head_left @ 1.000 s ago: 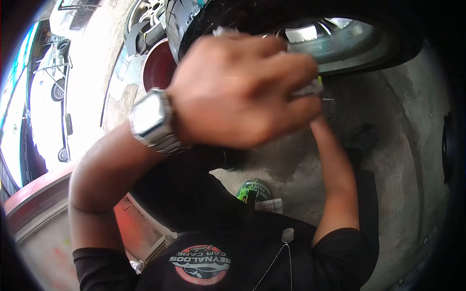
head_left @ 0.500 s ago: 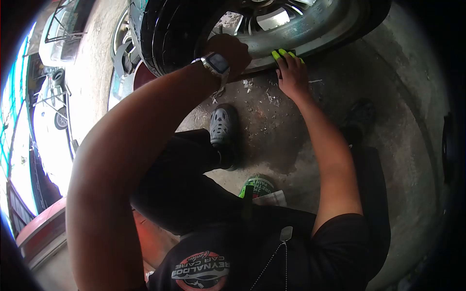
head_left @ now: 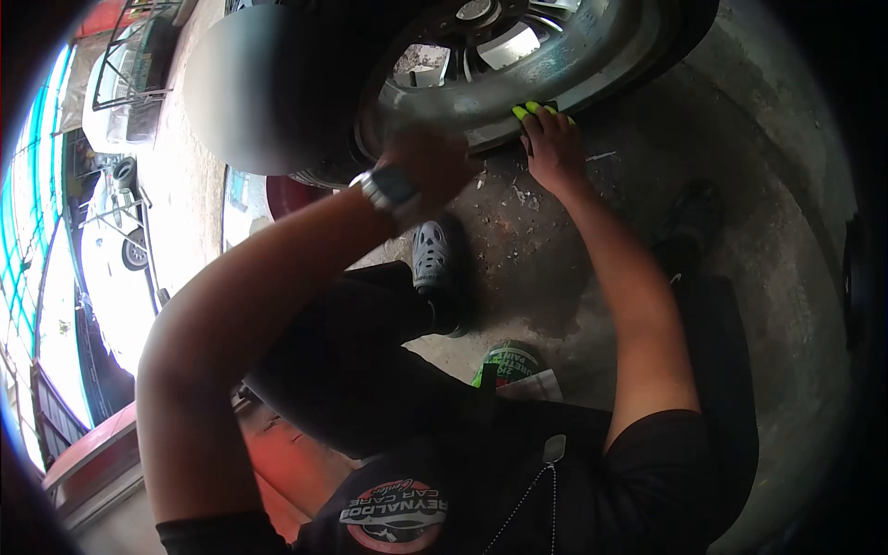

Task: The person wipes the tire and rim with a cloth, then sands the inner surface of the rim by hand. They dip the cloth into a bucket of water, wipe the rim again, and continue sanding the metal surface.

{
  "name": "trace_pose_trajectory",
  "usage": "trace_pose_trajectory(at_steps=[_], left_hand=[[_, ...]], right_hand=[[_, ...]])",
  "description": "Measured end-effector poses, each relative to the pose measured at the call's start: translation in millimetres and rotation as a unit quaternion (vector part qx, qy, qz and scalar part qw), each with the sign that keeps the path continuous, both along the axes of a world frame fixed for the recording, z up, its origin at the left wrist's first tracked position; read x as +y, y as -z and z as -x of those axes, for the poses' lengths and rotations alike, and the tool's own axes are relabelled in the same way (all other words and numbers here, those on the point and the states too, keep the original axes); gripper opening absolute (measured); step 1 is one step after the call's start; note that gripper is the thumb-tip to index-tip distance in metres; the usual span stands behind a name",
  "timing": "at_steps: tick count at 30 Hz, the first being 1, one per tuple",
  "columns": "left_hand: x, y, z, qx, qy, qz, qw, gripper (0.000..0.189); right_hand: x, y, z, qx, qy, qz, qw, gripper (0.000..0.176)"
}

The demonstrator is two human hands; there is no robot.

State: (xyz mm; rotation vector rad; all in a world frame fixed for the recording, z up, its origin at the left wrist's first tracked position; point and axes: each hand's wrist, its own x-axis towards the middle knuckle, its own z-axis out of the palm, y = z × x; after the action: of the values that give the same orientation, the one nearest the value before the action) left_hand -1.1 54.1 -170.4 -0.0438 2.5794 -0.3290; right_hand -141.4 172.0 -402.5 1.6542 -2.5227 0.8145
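Note:
A car wheel with a silver rim (head_left: pixel 444 109) and a dark tyre (head_left: pixel 319 79) fills the top of the view. My right hand (head_left: pixel 558 155) is at the rim's near edge, its bent fingers closed over bright yellow-green coverings at the fingertips. A small dark piece shows by those fingers; what it is, I cannot make out. Smeared by motion, my left hand (head_left: pixel 427 162) hovers at the lower left of the rim, and its fingers cannot be read. A watch (head_left: pixel 393 185) sits on that wrist.
A green-labelled tub (head_left: pixel 509 359) stands on the floor between my legs, close to a folded paper (head_left: pixel 535 387). Pale scraps (head_left: pixel 525 197) litter the concrete near my shoe (head_left: pixel 431 254). Red bodywork (head_left: pixel 287 462) lies at lower left, and a white car (head_left: pixel 116 97) is beyond.
My left hand has come down and slightly left, toward me, and is now blurred. My right hand stays at the rim edge. The view has shifted a little, showing more of the wheel's hub.

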Motion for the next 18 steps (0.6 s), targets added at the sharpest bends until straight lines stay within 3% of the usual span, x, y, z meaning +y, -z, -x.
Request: trace_pose_trajectory(at_steps=[1,2,5,7,8,10,13,14,15,16,18], left_hand=[[7,-22,-11,-0.015,0.076,-0.024,0.997,0.030],[11,-43,-20,-0.018,0.051,-0.049,0.997,0.034],[-3,-108,-48,-0.018,-0.048,-0.145,0.988,0.043],[-33,-142,-67,-0.040,-0.163,-0.237,0.957,0.038],[-48,-149,-82,0.016,-0.183,-0.316,0.931,0.030],[-90,-152,-115,0.016,-0.255,-0.386,0.887,0.029],[-142,-121,-154,0.003,-0.570,-0.260,0.779,0.026],[-179,-72,-195,0.127,-0.541,-0.325,0.765,0.027],[-204,-38,-211,0.140,-0.595,-0.277,0.741,0.032],[-252,21,-252,0.156,-0.566,-0.230,0.776,0.038],[-277,83,-273,0.109,-0.584,-0.168,0.786,0.038]], right_hand=[[1,4,-1,0.005,-0.001,-0.004,1.000,0.036],[2,7,-1,0.012,0.002,0.000,1.000,0.036],[0,8,-6,0.017,0.006,0.007,1.000,0.037],[-2,1,-10,-0.001,0.013,0.005,1.000,0.039],[-3,2,-12,-0.001,0.019,0.007,1.000,0.039],[-7,4,-15,-0.001,0.030,0.015,0.999,0.039],[-9,3,-17,0.005,0.040,0.023,0.999,0.041],[-9,2,-17,0.008,0.039,0.015,0.999,0.041],[-9,0,-16,0.012,0.039,0.008,0.999,0.040],[-9,-1,-17,0.014,0.040,0.000,0.999,0.040],[-9,-3,-16,0.003,0.037,-0.009,0.999,0.040]])
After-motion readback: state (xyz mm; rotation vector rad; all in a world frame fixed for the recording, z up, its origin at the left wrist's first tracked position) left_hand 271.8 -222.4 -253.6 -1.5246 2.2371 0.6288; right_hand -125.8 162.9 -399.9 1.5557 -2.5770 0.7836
